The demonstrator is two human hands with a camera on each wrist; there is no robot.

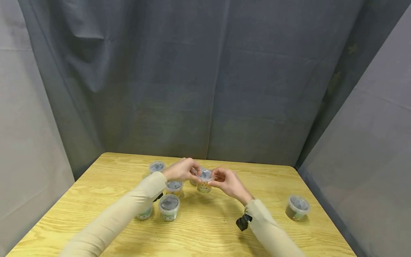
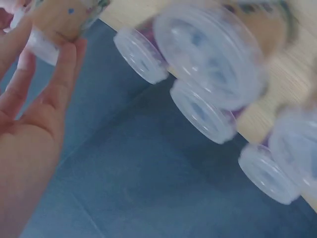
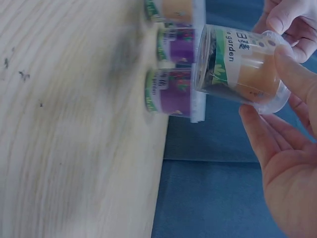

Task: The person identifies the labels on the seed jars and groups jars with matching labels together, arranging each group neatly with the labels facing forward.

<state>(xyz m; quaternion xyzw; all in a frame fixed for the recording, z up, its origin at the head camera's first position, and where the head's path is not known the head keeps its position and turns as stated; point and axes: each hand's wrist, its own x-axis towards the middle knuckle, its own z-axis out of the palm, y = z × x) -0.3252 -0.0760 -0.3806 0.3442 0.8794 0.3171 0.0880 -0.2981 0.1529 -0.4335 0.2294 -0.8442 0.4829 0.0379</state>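
Between my two hands is a clear lidded plastic cup with an orange label, raised off the table. My left hand pinches its rim from the left. From the right, the thumb and fingers of my right hand grip the same rim. In the right wrist view, the label of the held cup shows the word "garden" on a green and white band. Just behind it stands another cup, mostly hidden. Two purple-labelled cups appear beyond the held one in the right wrist view.
Under and beside my left forearm stand several similar cups, among them a green-labelled cup, an orange-labelled cup and a far cup. A lone cup sits at the right of the wooden table. Grey curtains enclose it.
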